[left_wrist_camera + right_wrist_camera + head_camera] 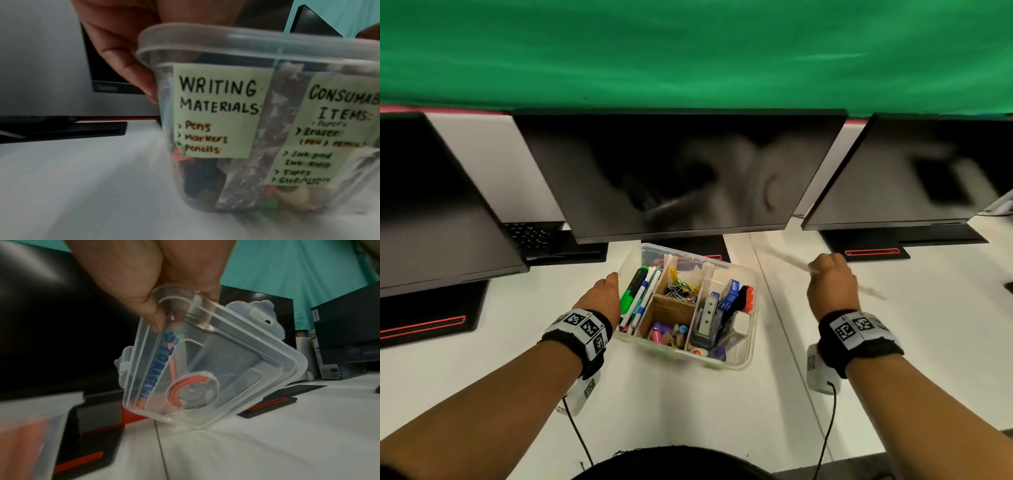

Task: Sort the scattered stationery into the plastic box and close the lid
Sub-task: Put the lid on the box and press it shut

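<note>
A clear plastic box (723, 364) stands open on the white desk, split by dividers. Pens and markers (640, 298) fill its left compartment, paper clips (681, 289) and small erasers (667, 334) the middle ones, a stapler (705, 322) and a blue staple box (732, 294) the right one. My left hand (602, 294) grips the box's left wall; its thumb (129, 68) presses just under the rim (226, 47). My right hand (830, 284), right of the box, pinches a corner of the clear lid (226, 361). The lid hangs tilted, its lowest corner close to the desk, and is blurred in the head view.
Three dark monitors (681, 171) stand close behind the box, on black bases with red strips (873, 253). A keyboard (530, 236) lies back left. Green paper labels (216, 110) on the box wall list writing materials and consumable items. A seam (774, 308) runs down the desk.
</note>
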{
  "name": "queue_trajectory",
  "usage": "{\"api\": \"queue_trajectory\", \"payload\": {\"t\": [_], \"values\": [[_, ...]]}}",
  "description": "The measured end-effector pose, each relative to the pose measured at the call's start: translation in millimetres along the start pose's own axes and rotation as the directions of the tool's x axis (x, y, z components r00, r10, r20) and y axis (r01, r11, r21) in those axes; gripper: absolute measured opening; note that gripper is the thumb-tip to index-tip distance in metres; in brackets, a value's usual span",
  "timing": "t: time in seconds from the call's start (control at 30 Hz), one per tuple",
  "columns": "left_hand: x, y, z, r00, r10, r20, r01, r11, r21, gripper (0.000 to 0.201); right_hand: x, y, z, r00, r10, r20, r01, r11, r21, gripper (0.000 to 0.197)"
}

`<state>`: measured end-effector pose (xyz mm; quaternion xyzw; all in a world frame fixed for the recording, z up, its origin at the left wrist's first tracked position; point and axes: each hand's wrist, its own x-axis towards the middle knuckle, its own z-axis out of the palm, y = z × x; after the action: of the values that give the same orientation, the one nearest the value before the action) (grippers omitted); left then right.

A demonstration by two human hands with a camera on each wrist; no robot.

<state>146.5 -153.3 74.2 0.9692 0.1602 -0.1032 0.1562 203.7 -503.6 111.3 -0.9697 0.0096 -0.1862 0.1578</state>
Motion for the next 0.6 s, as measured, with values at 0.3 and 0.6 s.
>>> {"api": "queue_trajectory", "payload": {"t": [0.3, 0.6], "values": [[-23.6, -67.0, -8.0, 1.000, -0.010, 0.006, 0.010, 1.000, 0.018, 0.042, -25.9, -115.8, -56.8, 0.963, -0.110, -0.246, 0.182, 0.939, 0.292, 0.014], [-24.1, -79.0, -63.9, 0.991, 0.059, -0.122, -0.125, 0.739, -0.662, 0.059, -32.0, -181.4, -96.5, 0.980, -0.057, -0.193, 0.182, 0.662, 0.727, 0.018]]}}
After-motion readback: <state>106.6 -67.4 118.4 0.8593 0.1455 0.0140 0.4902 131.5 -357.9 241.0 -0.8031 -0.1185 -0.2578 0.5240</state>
